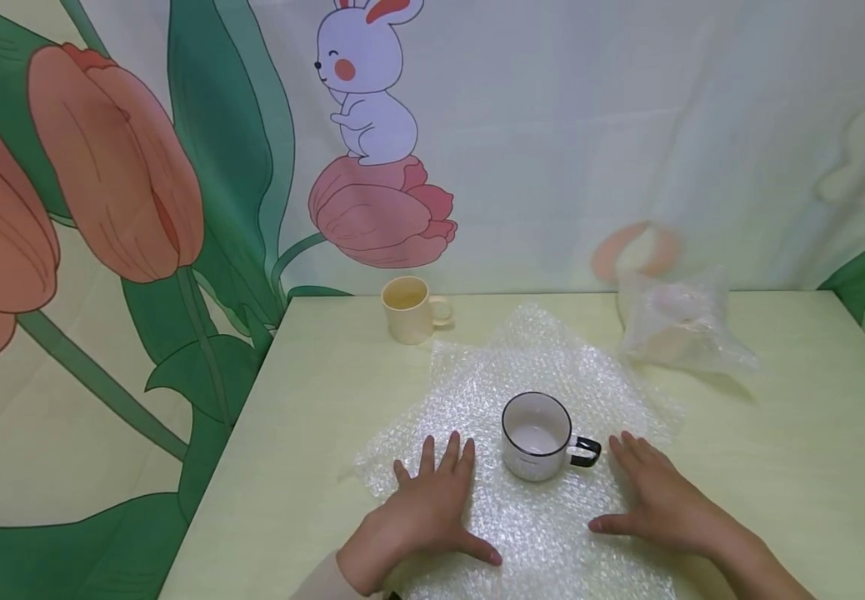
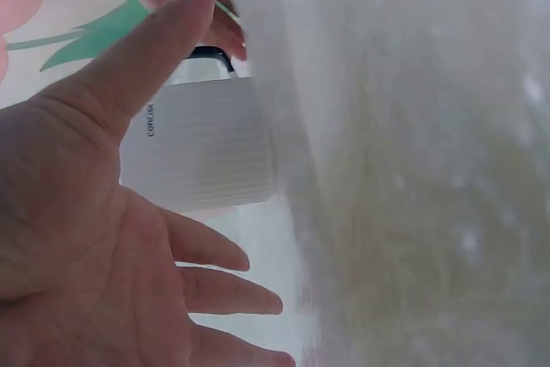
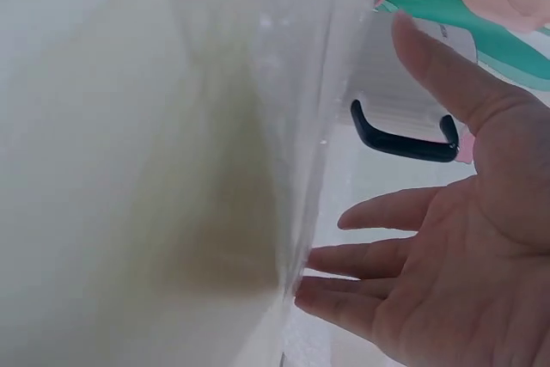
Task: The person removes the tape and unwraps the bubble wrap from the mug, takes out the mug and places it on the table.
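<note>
One white mug [image 1: 533, 454] is set upright on bubble wrap [image 1: 541, 533], its handle [image 1: 585, 460] directed toward three o'clock. At the mug's eight and four o'clock, left hand [image 1: 432, 504] and right hand [image 1: 653, 498] are held released and spread; a wrapped bundle [image 1: 678, 323] is seen at two o'clock.

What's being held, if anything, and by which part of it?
Nothing. The left hand and right hand have extended fingers, curled round nothing; the white mug stands ungripped between them on the bubble wrap.
</note>
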`<state>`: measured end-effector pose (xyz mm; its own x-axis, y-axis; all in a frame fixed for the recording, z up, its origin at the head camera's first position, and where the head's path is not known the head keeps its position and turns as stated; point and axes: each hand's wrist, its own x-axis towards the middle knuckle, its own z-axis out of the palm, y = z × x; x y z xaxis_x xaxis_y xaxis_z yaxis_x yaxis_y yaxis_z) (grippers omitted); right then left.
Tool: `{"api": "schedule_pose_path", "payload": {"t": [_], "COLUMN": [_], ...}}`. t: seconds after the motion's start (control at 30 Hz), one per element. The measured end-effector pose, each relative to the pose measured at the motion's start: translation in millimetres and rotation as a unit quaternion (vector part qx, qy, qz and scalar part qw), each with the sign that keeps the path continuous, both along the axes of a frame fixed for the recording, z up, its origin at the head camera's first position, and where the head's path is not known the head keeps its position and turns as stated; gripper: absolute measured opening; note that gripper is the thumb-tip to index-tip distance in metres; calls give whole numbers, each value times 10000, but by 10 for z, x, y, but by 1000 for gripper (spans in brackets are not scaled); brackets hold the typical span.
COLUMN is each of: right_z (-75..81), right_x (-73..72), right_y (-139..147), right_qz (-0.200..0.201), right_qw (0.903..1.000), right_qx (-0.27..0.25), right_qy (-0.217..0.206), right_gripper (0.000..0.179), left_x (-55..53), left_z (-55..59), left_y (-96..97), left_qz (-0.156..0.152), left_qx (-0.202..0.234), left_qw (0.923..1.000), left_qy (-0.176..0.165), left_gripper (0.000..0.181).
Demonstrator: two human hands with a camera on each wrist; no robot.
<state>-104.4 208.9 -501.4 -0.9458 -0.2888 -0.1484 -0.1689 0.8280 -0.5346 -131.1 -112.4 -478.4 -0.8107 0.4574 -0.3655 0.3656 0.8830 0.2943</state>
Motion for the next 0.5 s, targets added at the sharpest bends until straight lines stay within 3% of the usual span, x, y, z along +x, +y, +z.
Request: {"api": "schedule_pose_path", "payload": {"t": [0.27, 0.5], "right_z": [127, 226], "right_x": [-61, -117], "right_y": [42, 10], "right_qz": [-103, -426], "right_qw": [9971, 9872], "right_qx": [-750, -1495], "right_qy": [-19, -371], "right_gripper": [104, 72], "left_x": [-102, -218], "left_z": [50, 106], "left_y": [43, 122], "left_qz": [264, 360], "left_qx": [813, 1783], "left_qw": [9963, 9833], "left_qy": [66, 32], "left_gripper": [135, 127]}}
